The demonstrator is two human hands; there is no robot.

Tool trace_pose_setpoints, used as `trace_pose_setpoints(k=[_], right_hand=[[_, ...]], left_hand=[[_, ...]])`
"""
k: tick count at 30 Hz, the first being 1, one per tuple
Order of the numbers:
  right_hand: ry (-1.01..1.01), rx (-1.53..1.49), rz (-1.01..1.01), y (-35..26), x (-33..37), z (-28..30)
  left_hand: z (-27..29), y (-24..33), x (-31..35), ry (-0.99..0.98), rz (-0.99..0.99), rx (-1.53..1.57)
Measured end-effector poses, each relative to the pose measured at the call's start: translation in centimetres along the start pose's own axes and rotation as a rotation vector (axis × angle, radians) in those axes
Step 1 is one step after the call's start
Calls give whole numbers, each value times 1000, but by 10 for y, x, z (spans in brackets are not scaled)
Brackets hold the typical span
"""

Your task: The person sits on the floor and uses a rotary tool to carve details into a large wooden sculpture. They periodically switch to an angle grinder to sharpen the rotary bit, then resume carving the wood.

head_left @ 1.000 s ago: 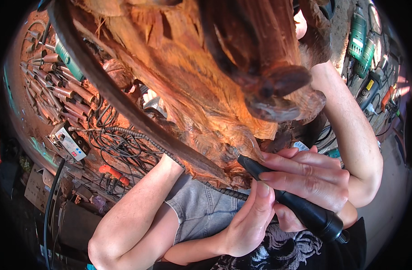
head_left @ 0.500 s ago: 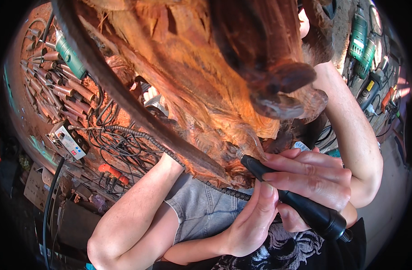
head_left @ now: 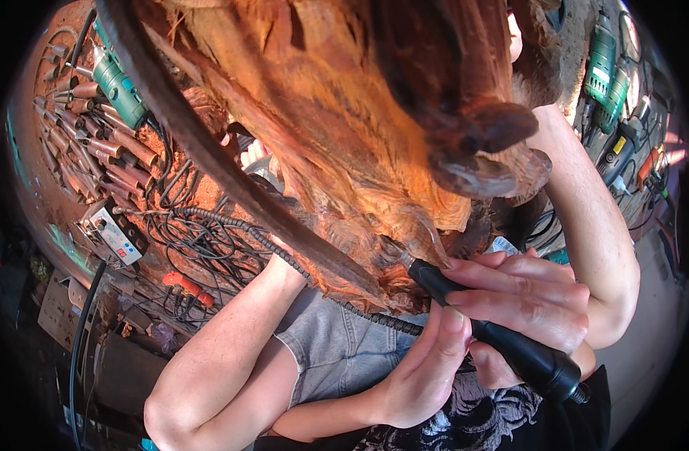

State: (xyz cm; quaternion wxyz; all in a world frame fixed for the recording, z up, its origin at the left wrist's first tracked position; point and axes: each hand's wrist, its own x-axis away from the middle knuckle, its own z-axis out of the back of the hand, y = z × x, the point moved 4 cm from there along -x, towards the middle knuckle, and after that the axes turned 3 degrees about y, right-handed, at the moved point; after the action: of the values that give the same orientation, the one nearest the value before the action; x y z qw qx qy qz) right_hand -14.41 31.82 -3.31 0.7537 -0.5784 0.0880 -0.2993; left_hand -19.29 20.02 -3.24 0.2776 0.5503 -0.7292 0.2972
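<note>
A large reddish-brown wood carving (head_left: 322, 128), rough and grained, fills the upper middle and leans between my bent bare legs. My right hand (head_left: 521, 301) wraps round a black rotary carving handpiece (head_left: 517, 353), its threaded rear end pointing lower right. The metal nose of the handpiece meets the carving's lower edge; the cutting tip is hard to make out there. From below, my left hand (head_left: 420, 368) pinches the handpiece near its front, thumb against its side. A ribbed black cable (head_left: 374, 317) runs behind my left fingers, where its end is hidden.
Several wooden-handled chisels (head_left: 104, 143) lie at the left beside a green power tool (head_left: 119, 86). Tangled black cords (head_left: 190, 240), a control box (head_left: 111, 233) and an orange plug (head_left: 188, 288) sit below them. More green tools (head_left: 600, 64) lie at the far right.
The carving has shifted slightly to the right. Both hands and the handpiece have moved a little right with it, keeping the same grip.
</note>
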Motion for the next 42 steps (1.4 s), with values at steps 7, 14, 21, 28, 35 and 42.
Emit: trace_pose_setpoints(k=[7,14,21,28,35,42], right_hand=[[-34,3,3,1,3,2],[53,-6,-27,0,5,-2],[91,-13,-26,0,6,-3],[-19,5,26,6,12,0],[-6,-14,9,7,9,-2],[4,-15,28,4,5,-7]], left_hand=[[4,-4,4,17,33,5],[3,-2,2,14,18,6],[4,-3,3,20,0,-9],[1,2,4,32,25,-34],[2,4,3,41,65,-66],[10,-3,5,-11,-46,-25]])
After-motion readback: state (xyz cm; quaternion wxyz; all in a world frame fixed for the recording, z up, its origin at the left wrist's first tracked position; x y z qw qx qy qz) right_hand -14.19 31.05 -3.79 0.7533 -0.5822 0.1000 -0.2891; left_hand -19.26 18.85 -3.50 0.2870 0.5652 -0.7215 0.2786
